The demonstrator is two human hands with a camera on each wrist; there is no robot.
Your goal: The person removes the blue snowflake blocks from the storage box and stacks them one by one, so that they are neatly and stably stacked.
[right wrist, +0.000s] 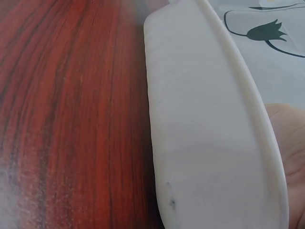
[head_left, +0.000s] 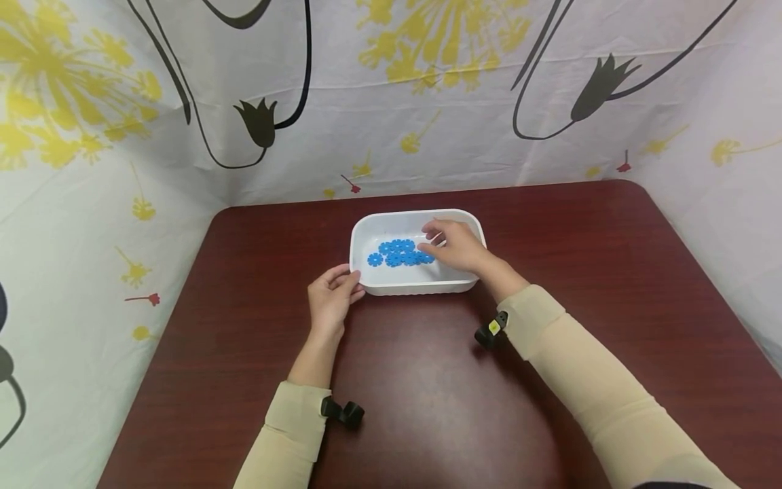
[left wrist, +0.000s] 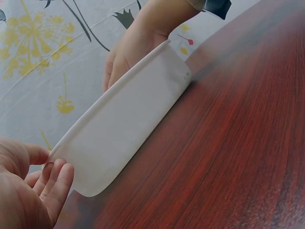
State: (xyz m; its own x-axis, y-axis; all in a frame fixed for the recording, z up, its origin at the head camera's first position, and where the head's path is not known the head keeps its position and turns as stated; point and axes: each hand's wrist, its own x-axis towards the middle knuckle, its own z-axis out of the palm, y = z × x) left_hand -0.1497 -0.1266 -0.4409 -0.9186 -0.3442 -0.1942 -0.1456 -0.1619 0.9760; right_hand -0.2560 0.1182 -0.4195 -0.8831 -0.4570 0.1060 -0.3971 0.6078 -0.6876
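Observation:
A white plastic tray point(head_left: 415, 288) stands on the table. Inside it lie several blue snowflake-shaped building discs point(head_left: 394, 259), mostly clustered at the middle. At the tray's front left corner my left hand point(head_left: 331, 295) pinches the rim, the thumb over the edge and the fingers against the outer wall point(left wrist: 124, 114). Over the right part of the tray hovers my right hand point(head_left: 458, 246), thumb and fingers bent but apart, close to the rightmost discs. No disc shows between them. In both wrist views the tray's wall hides the discs and the right fingertips.
The dark red wooden table point(head_left: 403, 380) extends around the tray on all sides. Behind it and along both sides hangs a white cloth point(head_left: 440, 149) with yellow and grey flower prints. Each sleeve carries a black wrist camera point(head_left: 343, 411).

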